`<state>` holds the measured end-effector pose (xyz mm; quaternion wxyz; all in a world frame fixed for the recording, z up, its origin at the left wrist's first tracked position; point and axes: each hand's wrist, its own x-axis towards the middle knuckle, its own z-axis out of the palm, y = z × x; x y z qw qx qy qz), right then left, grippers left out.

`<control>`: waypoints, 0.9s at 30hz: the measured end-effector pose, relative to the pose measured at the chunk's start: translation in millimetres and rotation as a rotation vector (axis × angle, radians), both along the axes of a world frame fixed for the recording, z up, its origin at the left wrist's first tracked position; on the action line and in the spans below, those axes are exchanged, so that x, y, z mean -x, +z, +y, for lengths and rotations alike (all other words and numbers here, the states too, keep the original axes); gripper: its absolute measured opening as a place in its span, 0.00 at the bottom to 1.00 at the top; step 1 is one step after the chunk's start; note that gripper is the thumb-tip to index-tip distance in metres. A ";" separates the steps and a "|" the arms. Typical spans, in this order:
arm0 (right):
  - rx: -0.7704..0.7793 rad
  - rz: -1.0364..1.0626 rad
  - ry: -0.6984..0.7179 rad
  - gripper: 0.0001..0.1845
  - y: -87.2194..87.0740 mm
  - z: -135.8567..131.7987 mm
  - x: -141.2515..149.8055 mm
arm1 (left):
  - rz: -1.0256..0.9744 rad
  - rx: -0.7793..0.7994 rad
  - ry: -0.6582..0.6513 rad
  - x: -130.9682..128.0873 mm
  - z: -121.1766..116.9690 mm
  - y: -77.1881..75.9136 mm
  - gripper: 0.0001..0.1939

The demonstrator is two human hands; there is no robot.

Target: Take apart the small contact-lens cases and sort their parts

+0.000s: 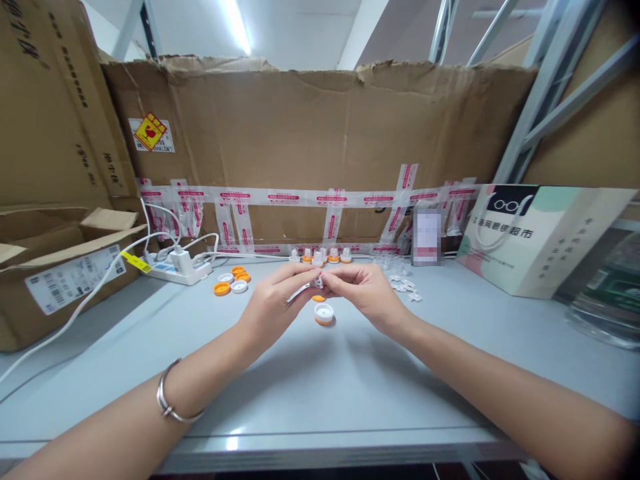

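Note:
My left hand (280, 293) and my right hand (363, 290) meet over the middle of the table, fingertips pinched together on one small white plastic part (317, 283). Fingers cover most of that part, so its exact kind is hidden. Just below them on the table sits a round white and orange cap (324, 314). An orange ring (319, 299) shows partly behind it, under the hands. Several orange and white round caps (223, 288) lie left of my left hand. Behind the hands stands a row of clear-topped pieces with orange or white bases (346, 254).
Small white parts (406, 287) and clear cups (395, 262) lie to the right. A power strip (175, 270) with white cables and an open cardboard box (70, 273) are at left. A paper bag (530, 240), a large bottle (613, 300) and a phone-like screen (427, 235) stand at right.

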<state>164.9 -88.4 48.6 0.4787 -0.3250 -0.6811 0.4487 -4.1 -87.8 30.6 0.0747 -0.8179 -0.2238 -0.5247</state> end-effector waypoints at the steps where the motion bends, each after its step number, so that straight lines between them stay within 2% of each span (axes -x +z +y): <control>1: -0.002 -0.008 0.002 0.13 -0.1 -0.3 0.2 | 0.012 -0.020 0.005 -0.2 -0.1 -0.2 0.12; 7: -0.009 0.001 -0.007 0.11 2.5 -3.3 1.1 | 0.061 -0.159 0.028 -1.4 -3.4 2.2 0.13; 15: 0.058 0.056 -0.048 0.08 -0.5 -0.7 4.1 | 0.058 -0.163 0.014 -1.9 -2.2 -0.4 0.12; 20: 0.150 0.061 -0.041 0.11 -2.2 1.7 4.8 | 0.052 -0.095 0.046 -1.5 0.8 -2.1 0.09; 27: 0.320 0.141 0.152 0.12 -8.2 8.8 3.8 | -0.055 0.132 0.010 -0.3 8.2 -6.9 0.09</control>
